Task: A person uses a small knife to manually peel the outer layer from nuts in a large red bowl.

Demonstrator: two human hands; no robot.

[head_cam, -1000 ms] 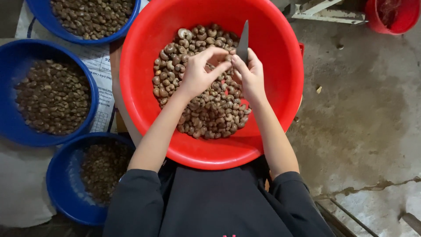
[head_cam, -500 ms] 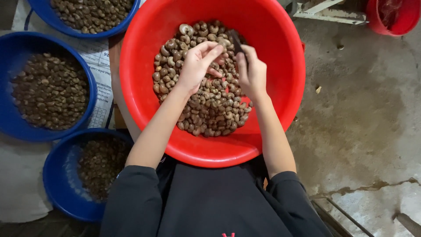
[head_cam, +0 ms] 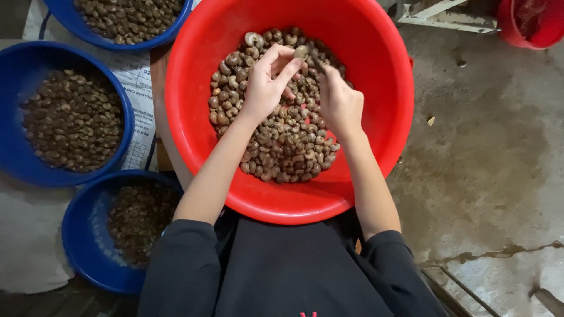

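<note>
A big red basin [head_cam: 376, 152] holds a heap of brown cashew nuts [head_cam: 288, 147]. Over the heap, my left hand [head_cam: 267, 85] pinches one pale nut [head_cam: 301, 51] between thumb and fingertips. My right hand [head_cam: 338, 103] is closed around a small knife [head_cam: 318, 63], whose blade is mostly hidden and meets the held nut. Both forearms reach in from dark sleeves at the bottom.
Three blue bowls stand at the left: one [head_cam: 17, 141] with brown nuts, one at the top [head_cam: 70, 17] also with nuts, one lower [head_cam: 76, 235] with darker bits. Printed paper [head_cam: 138, 76] lies under them. Stained concrete floor [head_cam: 487, 147] at right; a red bucket [head_cam: 531, 23] top right.
The knife blade stood upright above my right hand a second ago; it has since swung down to the nut. My left hand has lifted one nut up from the heap.
</note>
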